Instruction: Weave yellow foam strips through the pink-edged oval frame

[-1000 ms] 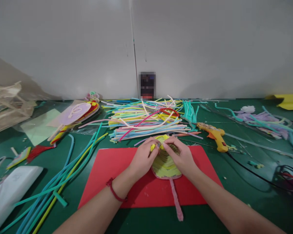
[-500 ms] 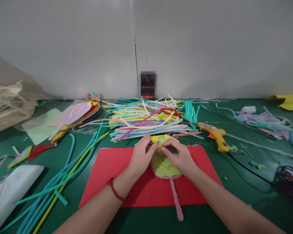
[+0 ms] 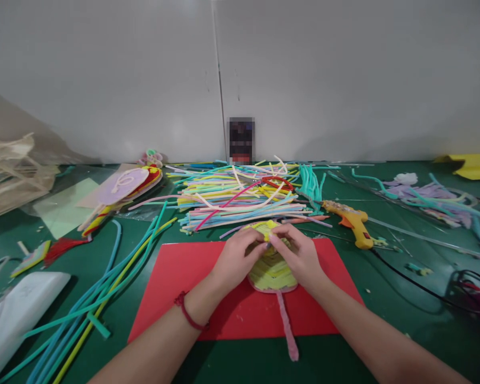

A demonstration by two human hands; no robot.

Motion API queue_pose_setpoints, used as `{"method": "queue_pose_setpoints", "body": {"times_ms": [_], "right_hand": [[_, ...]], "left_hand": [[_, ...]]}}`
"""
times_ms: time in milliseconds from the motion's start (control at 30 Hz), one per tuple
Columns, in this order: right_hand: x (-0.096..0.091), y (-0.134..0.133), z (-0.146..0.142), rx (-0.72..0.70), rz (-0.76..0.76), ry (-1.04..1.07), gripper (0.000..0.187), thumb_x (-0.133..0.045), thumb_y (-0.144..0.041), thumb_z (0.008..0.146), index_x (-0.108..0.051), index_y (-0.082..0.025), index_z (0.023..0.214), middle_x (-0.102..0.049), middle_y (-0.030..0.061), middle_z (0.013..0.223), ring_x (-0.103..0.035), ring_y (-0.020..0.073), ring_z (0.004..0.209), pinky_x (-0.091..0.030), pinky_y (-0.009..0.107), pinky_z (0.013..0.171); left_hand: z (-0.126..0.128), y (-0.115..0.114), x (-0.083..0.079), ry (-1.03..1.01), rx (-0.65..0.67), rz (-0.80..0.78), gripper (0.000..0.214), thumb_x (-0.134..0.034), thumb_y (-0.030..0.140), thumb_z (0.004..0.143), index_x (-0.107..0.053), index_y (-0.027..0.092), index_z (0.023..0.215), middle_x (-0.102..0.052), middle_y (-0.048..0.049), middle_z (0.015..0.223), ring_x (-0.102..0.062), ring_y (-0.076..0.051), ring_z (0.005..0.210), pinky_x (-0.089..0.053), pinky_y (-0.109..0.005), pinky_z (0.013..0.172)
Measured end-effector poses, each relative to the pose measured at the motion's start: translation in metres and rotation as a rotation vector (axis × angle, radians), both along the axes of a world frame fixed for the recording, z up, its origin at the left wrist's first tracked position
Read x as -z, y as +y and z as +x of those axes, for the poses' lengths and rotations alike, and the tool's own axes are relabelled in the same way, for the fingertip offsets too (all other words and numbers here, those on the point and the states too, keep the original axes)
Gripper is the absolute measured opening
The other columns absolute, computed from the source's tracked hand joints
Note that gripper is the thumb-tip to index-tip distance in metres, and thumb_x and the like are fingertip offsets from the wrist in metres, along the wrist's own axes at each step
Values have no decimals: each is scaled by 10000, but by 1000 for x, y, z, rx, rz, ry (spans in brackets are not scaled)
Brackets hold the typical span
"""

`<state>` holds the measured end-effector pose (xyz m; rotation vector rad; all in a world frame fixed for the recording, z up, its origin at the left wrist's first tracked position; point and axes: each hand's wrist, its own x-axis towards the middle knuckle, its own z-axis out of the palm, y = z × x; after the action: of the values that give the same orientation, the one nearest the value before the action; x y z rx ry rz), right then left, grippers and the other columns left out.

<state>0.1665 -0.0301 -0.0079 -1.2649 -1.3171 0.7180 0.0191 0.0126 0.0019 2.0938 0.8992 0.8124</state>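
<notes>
A round pale yellow-green fan (image 3: 272, 277) of pipe cleaners, with a pink edge and a pink handle (image 3: 288, 330), lies on a red board (image 3: 184, 288). At its top is a bright yellow pipe-cleaner piece (image 3: 269, 226). From the left, my left hand (image 3: 240, 250) is closed, thumb and fingers pinching the yellow piece. Opposite it, my right hand (image 3: 298, 250) also pinches the yellow piece, its thumb and fingertips almost meeting the left ones. My fingers cover part of the fan's upper half.
Behind the board lies a heap of coloured pipe cleaners (image 3: 240, 197) with red-handled scissors (image 3: 278, 184). A yellow glue gun (image 3: 356, 226) with a black cord rests to the right. Long blue and green pipe cleaners (image 3: 104, 288), a finished purple fan (image 3: 122, 185) and a white object (image 3: 28, 314) are left.
My fingertips have shifted slightly right and drawn together over the yellow piece. More of the fan's lower part shows between my hands.
</notes>
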Motion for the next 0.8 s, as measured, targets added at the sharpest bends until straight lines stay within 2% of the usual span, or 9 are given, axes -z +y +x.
{"method": "queue_pose_setpoints", "body": {"times_ms": [100,233,333,433,533,667,800], "right_hand": [[2,5,3,84,-48,276,100,-588,-304,783,-581,-205,797,-602,-28,606,-581,124,580,-463,260,592],[5,16,9,256,30,657,117,-647,-280,731,-578,-204,787,-653,-18,661,-635,141,654,-494,332,722],[5,21,13,300,-19,822,145,-681,-263,682,-577,-195,757,-681,5,677,-648,147,667,-500,322,713],[4,22,15,296,-49,845,145,-697,-252,658,-589,-189,731,-672,1,640,-636,130,636,-492,274,662],[4,21,15,272,-34,835,144,-705,-253,647,-588,-188,701,-634,-25,596,-601,105,595,-474,244,628],[5,21,14,255,-26,764,161,-710,-274,647,-582,-186,689,-571,-52,552,-540,82,558,-443,221,593],[7,21,14,255,-34,677,173,-698,-305,658,-576,-191,704,-547,-58,552,-516,85,543,-415,221,547]], "left_hand": [[-2,1,1,-88,-186,-4,199,-402,246,877,-571,200,971,-637,-45,917,-568,-171,901,-413,-306,824],[-5,4,6,-147,-431,-65,249,-358,218,887,-509,210,1084,-592,6,656,-577,-164,739,-413,-347,824],[-6,7,7,-115,-536,-50,263,-434,192,842,-496,214,1097,-563,20,653,-561,-166,744,-396,-368,857],[-5,8,6,-118,-570,6,303,-497,149,786,-486,195,1085,-586,-15,841,-544,-168,881,-386,-349,890],[-4,10,7,-115,-533,68,223,-495,127,774,-511,175,991,-568,-47,972,-522,-165,939,-403,-315,864],[-4,11,10,-38,-533,59,108,-461,154,809,-524,178,893,-579,-32,884,-524,-161,824,-423,-307,765],[-5,12,11,45,-533,71,90,-450,135,801,-518,181,839,-569,-35,861,-517,-175,833,-423,-318,754]]}}
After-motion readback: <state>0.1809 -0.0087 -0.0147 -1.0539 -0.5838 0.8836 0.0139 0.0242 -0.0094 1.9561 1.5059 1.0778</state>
